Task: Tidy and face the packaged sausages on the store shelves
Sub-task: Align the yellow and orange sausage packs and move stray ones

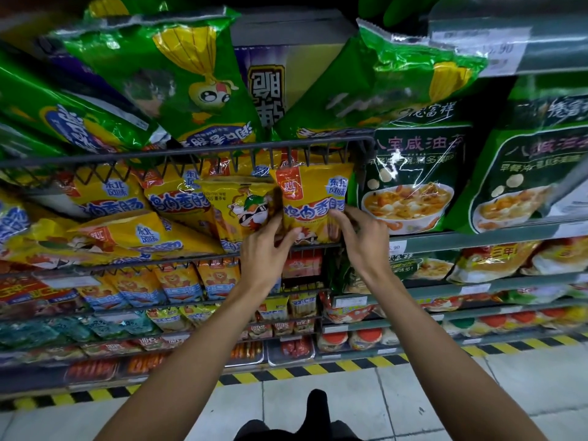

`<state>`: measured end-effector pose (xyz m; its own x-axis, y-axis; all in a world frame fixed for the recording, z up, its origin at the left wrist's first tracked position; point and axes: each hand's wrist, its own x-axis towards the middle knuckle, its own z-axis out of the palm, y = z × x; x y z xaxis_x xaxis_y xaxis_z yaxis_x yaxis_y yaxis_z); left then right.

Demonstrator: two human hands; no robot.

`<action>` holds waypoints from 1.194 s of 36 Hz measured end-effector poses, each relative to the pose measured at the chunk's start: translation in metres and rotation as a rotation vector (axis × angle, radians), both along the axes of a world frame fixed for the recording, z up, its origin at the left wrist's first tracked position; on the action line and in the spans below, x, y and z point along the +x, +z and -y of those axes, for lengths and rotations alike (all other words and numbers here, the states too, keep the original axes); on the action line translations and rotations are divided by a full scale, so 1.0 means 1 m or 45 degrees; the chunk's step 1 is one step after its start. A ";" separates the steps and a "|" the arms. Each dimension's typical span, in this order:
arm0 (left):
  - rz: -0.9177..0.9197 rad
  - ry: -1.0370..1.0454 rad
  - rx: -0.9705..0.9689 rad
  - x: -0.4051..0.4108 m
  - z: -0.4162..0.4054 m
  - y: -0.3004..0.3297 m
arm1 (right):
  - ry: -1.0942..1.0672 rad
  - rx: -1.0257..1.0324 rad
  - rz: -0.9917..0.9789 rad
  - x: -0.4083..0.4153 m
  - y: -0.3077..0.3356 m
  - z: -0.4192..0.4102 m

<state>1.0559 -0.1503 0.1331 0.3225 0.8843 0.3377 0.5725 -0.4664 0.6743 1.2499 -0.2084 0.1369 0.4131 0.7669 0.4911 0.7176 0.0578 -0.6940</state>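
A yellow sausage pack [313, 195] stands upright at the right end of a wire shelf basket [197, 149]. My left hand [265, 249] grips its lower left edge and my right hand [362, 237] grips its lower right edge. Just left of it stands another yellow pack [240, 206] with a cartoon figure, partly behind my left hand. Further left, several yellow sausage packs [127, 230] lie tilted and overlapping. Green sausage packs [178, 74] lean at angles on the shelf above.
Green soup-mix bags [410, 183] fill the shelf to the right, close to my right hand. Lower shelves hold smaller sausage packs [178, 281] and trays. A yellow-black striped strip [318, 369] marks the shelf base on the tiled floor. My dark shoe [316, 405] shows below.
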 end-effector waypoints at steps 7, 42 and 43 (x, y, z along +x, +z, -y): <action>-0.242 -0.022 0.191 -0.001 -0.005 -0.008 | -0.011 -0.072 0.104 0.001 0.000 0.003; -0.274 -0.158 0.590 0.018 0.016 -0.011 | 0.027 0.176 0.525 -0.023 -0.011 -0.006; -0.294 -0.168 0.612 0.018 0.016 -0.010 | 0.040 0.176 0.544 -0.022 -0.009 -0.008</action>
<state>1.0737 -0.1666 0.1236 0.5340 0.5948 0.6009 0.5963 -0.7688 0.2311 1.2283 -0.2002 0.1275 0.1285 0.6912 0.7111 0.9346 0.1554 -0.3200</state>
